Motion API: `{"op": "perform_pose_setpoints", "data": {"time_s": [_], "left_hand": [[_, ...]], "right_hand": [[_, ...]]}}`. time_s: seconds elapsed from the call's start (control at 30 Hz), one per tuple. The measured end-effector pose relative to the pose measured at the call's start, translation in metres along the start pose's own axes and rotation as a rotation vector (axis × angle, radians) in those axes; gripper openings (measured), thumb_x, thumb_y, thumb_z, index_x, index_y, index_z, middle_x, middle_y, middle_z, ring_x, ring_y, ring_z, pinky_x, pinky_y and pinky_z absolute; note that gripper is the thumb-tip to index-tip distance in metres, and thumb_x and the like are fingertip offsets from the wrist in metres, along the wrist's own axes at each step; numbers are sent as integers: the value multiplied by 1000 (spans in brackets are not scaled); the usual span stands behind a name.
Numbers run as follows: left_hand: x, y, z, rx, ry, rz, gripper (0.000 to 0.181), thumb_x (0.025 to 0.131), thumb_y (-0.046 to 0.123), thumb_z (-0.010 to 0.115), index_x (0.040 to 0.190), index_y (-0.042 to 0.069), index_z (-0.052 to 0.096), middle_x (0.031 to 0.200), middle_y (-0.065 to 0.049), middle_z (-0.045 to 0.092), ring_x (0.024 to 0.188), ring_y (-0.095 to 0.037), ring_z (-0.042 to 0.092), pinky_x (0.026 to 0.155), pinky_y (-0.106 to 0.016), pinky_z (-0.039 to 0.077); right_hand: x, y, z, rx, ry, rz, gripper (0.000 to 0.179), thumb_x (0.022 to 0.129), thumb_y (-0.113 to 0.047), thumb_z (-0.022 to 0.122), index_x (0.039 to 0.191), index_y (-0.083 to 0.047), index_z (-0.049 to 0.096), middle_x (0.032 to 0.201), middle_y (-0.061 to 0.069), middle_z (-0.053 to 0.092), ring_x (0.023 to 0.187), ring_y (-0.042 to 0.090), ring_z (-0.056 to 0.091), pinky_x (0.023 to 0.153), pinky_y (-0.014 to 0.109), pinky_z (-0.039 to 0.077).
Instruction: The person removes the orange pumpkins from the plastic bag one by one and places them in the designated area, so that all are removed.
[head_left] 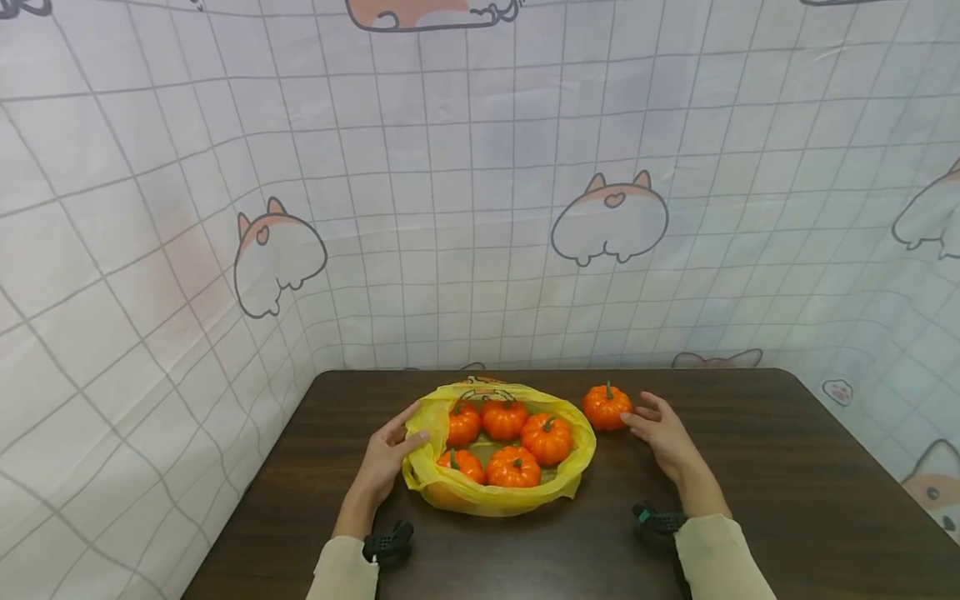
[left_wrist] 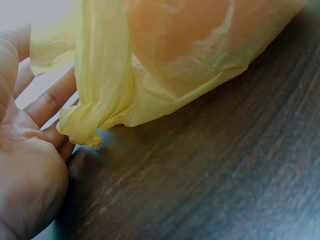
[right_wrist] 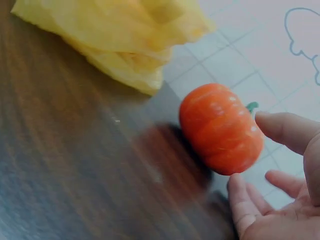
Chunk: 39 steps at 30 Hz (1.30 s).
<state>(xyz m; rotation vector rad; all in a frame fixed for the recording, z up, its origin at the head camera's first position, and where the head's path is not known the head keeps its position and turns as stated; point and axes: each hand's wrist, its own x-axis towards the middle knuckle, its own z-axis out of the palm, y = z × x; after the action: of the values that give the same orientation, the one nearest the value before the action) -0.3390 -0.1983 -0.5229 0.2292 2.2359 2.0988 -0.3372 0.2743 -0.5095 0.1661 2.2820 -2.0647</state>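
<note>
A yellow plastic bag [head_left: 495, 501] lies on the table with its mouth spread wide. Inside it sit several small orange pumpkins [head_left: 513, 468] with green stems. My left hand [head_left: 381, 460] holds the bag's left rim, thumb over the edge and fingers on the outer side; in the left wrist view a knotted, gathered corner [left_wrist: 82, 125] hangs by those fingers. One more pumpkin [head_left: 606, 407] stands on the table, right of the bag. Beside it is my right hand [head_left: 669, 442], thumb and fingers spread apart, fingertips right at the pumpkin's side [right_wrist: 220, 130].
The dark wood-grain table [head_left: 510, 558] reaches back to a white grid-patterned cloth [head_left: 465, 250] printed with cartoon animals. Black devices [head_left: 388, 542] are strapped to both wrists. Light-coloured sleeves [head_left: 720, 558] cover the forearms.
</note>
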Motion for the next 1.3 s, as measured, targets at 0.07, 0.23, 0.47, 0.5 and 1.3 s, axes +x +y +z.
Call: {"op": "perform_pose_setpoints", "data": {"time_s": [0.07,0.23,0.47,0.5,1.3], "left_hand": [[0,0,0,2,0,-1,61,97,28,72,153,32,49,158,-11,48,145,-31,45,117,-52,41],[1,0,0,19,1,8,61,98,28,71,154,30,48,159,-14,45,146,-34,44,117,-54,41],[1,0,0,25,-3,10,61,98,28,70,155,29,47,160,-14,44,146,-34,44,115,-51,44],[1,0,0,20,-4,7,61,98,28,71,154,30,48,160,-13,44,145,-33,45,115,-50,44],[0,1,1,20,-25,14,62,98,26,70,155,28,46,163,-13,39,150,-33,39,119,-54,38]], "right_hand": [[-3,-4,-3,18,10,4,86,103,-23,62,164,-1,5,163,34,19,136,33,46,111,33,48],[-10,-17,-8,38,55,-12,81,103,-24,63,161,2,12,148,23,46,116,14,59,97,21,54],[-18,-41,-10,31,66,-124,67,101,-27,66,152,0,31,107,-14,63,96,-1,65,90,20,56],[-19,-44,-9,22,58,-144,65,101,-28,66,151,0,34,105,-15,63,96,-1,66,89,20,56],[-34,-76,43,-194,-219,-354,51,98,-24,71,141,-5,51,135,25,56,114,23,63,96,32,57]]}}
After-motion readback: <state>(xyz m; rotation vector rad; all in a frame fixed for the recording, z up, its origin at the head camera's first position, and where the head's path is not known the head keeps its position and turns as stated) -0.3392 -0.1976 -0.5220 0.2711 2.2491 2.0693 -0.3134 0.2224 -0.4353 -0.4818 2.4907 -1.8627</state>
